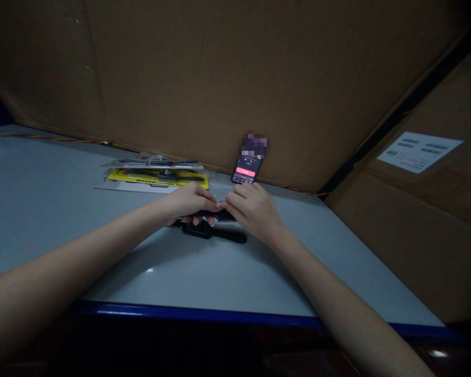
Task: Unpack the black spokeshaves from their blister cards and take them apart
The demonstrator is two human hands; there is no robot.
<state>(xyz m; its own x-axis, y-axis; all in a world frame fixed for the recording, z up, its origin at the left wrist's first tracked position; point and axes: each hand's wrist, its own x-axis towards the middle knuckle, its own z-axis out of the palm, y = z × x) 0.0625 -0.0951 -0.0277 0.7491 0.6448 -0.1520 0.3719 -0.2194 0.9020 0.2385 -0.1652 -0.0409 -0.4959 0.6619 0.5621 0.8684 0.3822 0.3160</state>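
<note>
Both hands are closed round one black spokeshave (224,215), held just above the table with their thumbs meeting near its middle. My left hand (192,201) grips its left side, fingertips curled beneath. On the other side my right hand (255,209) is wrapped over its right part. Most of the held tool is hidden by my fingers. Just below and in front lies a second black spokeshave (227,235) on the table, its right handle pointing right and its left end partly covered by my left hand.
A yellow woodworking-tool package (141,178) and a clear-wrapped pack (176,164) lie stacked behind my left hand. A lit phone (245,170) leans on the cardboard wall (204,78). The grey table (220,277) has a blue front edge; a labelled carton (416,209) stands right.
</note>
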